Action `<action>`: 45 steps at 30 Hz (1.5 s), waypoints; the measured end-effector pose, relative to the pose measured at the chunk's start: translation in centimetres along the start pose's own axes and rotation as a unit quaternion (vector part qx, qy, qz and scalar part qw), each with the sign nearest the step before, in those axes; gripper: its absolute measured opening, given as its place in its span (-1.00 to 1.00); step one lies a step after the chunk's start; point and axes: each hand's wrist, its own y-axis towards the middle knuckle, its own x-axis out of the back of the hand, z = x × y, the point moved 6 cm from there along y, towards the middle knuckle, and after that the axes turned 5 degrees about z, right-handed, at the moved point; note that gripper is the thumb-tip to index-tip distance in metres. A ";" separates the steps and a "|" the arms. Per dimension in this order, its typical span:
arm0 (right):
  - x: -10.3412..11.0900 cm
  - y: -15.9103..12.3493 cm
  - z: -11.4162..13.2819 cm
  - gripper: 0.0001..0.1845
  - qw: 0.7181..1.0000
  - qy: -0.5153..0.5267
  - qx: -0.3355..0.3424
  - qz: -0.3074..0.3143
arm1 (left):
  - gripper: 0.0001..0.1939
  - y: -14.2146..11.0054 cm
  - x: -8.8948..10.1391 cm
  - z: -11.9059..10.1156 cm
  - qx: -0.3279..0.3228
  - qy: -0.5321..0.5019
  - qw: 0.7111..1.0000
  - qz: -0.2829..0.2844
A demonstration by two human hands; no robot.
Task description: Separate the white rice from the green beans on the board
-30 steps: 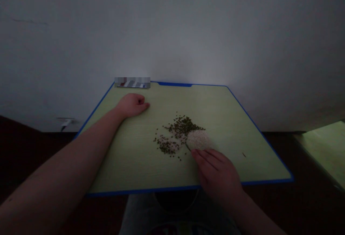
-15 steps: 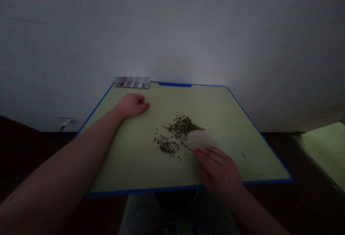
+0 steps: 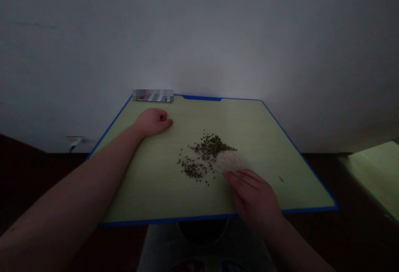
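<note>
Right hand has shifted slightly toward the far edge of the green, blue-edged board. Left hand rests near that edge, loosely clenched and grasping nothing. Dark green mung beans lie scattered mid-board; white rice grains form a small mound beside them. Right fingers appear to pinch a thin pale stick — its tip near the mound's edge.

Right hand holds a thin pick beside white rice.
</note>
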 end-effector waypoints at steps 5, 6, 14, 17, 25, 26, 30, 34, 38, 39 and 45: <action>0.0 0.2 -0.1 -0.59 1.000 0.022 0.000 0.006 | -0.62 -0.1 0.1 -0.1 -0.001 -0.003 1.000 0.000; 0.1 0.1 0.0 -0.59 1.000 0.025 0.001 0.010 | -0.62 -0.1 0.2 -0.1 0.000 -0.003 1.000 0.001; 0.9 -1.2 0.6 -0.63 1.000 0.028 -0.002 0.004 | -0.64 0.0 0.1 0.1 0.000 0.004 1.000 0.001; 0.9 -1.1 0.7 -0.63 1.000 0.026 0.003 0.008 | -0.65 0.0 0.1 0.1 0.000 0.007 1.000 0.000; 0.0 -0.7 0.8 -0.60 1.000 -0.002 0.009 0.020 | -0.63 -0.1 0.1 0.0 -0.007 -0.002 1.000 -0.002; -0.1 -0.7 0.8 -0.60 1.000 -0.007 0.007 0.024 | -0.63 -0.1 0.1 0.0 -0.007 -0.001 1.000 -0.003; -0.3 -0.8 0.5 -0.59 0.999 -0.027 -0.006 0.016 | -0.63 -0.1 0.2 -0.1 -0.008 -0.006 1.000 -0.003; -0.3 -0.5 0.1 -0.53 1.000 -0.015 -0.012 0.012 | -0.63 -0.1 0.2 0.0 -0.001 -0.009 1.000 -0.005; -0.4 -0.2 0.0 -0.57 1.000 0.006 0.001 0.012 | -0.63 -0.1 0.1 0.0 0.000 -0.009 1.000 0.000; -0.3 -0.2 0.0 -0.58 1.000 0.011 0.004 0.013 | -0.64 -0.1 0.1 0.0 0.000 -0.009 1.000 0.002; 0.2 -0.3 0.6 -0.59 0.999 0.033 0.014 0.014 | -0.64 0.0 0.2 0.0 -0.005 -0.009 1.000 -0.002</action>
